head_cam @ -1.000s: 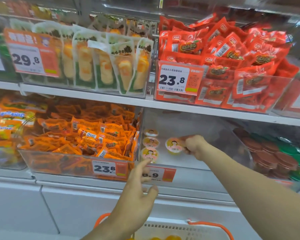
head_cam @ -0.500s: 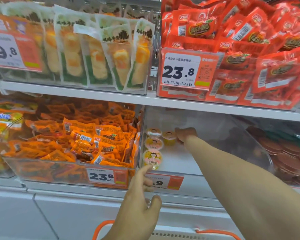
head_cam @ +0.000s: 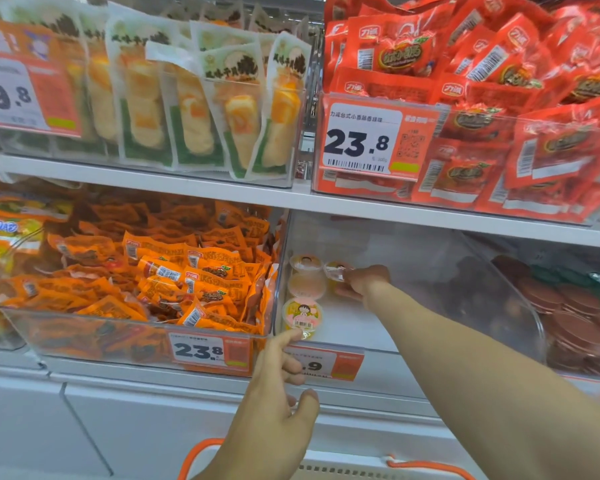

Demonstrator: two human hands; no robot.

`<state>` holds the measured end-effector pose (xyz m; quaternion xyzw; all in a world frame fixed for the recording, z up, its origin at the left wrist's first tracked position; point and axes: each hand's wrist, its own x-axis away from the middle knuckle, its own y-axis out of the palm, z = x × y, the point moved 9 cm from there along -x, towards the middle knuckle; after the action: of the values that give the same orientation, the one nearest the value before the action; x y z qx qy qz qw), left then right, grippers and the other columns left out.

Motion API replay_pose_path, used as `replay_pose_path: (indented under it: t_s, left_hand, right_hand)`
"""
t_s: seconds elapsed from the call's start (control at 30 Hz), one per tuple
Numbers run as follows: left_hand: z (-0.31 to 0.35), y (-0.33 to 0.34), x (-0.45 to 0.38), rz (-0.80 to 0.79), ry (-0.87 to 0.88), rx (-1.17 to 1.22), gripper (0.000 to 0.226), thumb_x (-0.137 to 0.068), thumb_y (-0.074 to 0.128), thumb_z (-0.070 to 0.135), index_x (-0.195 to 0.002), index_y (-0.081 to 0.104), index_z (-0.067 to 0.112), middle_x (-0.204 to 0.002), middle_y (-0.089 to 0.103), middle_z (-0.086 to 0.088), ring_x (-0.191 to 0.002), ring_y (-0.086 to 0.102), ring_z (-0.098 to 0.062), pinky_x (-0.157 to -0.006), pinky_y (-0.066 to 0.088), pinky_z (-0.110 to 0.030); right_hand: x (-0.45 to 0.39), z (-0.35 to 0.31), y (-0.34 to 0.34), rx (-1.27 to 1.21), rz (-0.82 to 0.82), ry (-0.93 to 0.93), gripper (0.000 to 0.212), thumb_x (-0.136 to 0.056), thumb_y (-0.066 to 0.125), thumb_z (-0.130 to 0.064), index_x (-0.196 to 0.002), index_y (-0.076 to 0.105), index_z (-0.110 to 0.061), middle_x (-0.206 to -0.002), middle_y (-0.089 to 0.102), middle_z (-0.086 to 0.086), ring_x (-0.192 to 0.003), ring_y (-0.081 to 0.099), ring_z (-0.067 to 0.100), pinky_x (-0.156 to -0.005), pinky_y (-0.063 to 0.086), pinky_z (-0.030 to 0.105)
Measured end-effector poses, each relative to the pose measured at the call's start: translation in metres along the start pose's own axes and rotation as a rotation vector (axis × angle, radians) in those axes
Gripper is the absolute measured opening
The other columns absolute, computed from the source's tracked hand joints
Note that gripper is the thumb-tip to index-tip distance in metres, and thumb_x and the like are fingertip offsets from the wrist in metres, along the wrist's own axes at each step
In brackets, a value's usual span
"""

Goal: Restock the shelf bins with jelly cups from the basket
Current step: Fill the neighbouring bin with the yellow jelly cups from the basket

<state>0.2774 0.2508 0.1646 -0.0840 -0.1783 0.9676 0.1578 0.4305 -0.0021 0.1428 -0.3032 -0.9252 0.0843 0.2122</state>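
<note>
While the right hand point(head_cam: 362, 279) reached deep into the clear bin point(head_cam: 371, 327) on the lower shelf, it pinched a jelly cup point(head_cam: 336, 271) at the bin's rear left, tilted and just beside the rearmost of three cups point(head_cam: 303, 315) lined along the left wall. Whether the held cup touched the bin floor could not be told. The left hand point(head_cam: 278, 403) hung before the bin's front left corner, fingers loosely spread and holding nothing, its forefinger at the front rim. Only the basket point(head_cam: 326, 469) rim and orange handles showed at the bottom edge; its contents were not visible.

Judged risks: released while tilted, the cup could roll or settle on its side. The forearm crossed low over the bin, so a careless withdrawal could sweep the front cup out of line. The left forefinger, pressing the rim, could shift the bin.
</note>
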Motion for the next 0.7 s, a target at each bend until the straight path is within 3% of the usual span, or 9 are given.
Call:
replay_pose_path:
  t_s: [0.1, 0.3, 0.5, 0.7]
  left_hand:
    - [0.0, -0.001, 0.0, -0.009, 0.005, 0.002, 0.068, -0.088, 0.061, 0.01, -0.124, 0.03, 0.058, -0.107, 0.047, 0.009, -0.099, 0.053, 0.004, -0.079, 0.051, -0.019]
    - [0.001, -0.001, 0.0, -0.016, 0.004, 0.01, 0.067, -0.089, 0.062, 0.01, -0.125, 0.03, 0.057, -0.107, 0.047, 0.01, -0.099, 0.052, 0.006, -0.081, 0.051, -0.021]
    - [0.001, -0.001, 0.0, -0.015, 0.006, 0.018, 0.067, -0.089, 0.062, 0.009, -0.124, 0.03, 0.057, -0.108, 0.047, 0.009, -0.097, 0.052, 0.006, -0.081, 0.052, -0.02]
    - [0.002, -0.001, 0.001, -0.009, 0.017, 0.007, 0.067, -0.09, 0.061, 0.011, -0.127, 0.028, 0.056, -0.109, 0.047, 0.009, -0.098, 0.051, 0.005, -0.081, 0.051, -0.021]
  right_hand:
    - [-0.005, 0.0, -0.006, -0.014, 0.061, -0.019, 0.034, -0.086, 0.076, -0.021, -0.073, 0.053, 0.001, -0.074, 0.073, 0.017, -0.073, 0.075, 0.03, -0.08, 0.061, 0.041]
    - [0.0, 0.001, -0.012, -0.033, 0.073, -0.004, 0.038, -0.077, 0.084, -0.023, -0.073, 0.053, -0.001, -0.077, 0.068, 0.011, -0.075, 0.075, 0.031, -0.072, 0.062, 0.037]
    - [-0.002, 0.003, -0.005, -0.109, 0.034, 0.005, 0.024, -0.083, 0.078, -0.01, -0.078, 0.058, 0.001, -0.078, 0.071, 0.015, -0.073, 0.075, 0.033, -0.079, 0.062, 0.042]
    - [0.0, 0.005, 0.0, -0.121, -0.009, 0.023, 0.022, -0.088, 0.074, -0.016, -0.088, 0.058, 0.0, -0.065, 0.073, 0.012, -0.07, 0.075, 0.025, -0.082, 0.061, 0.037]
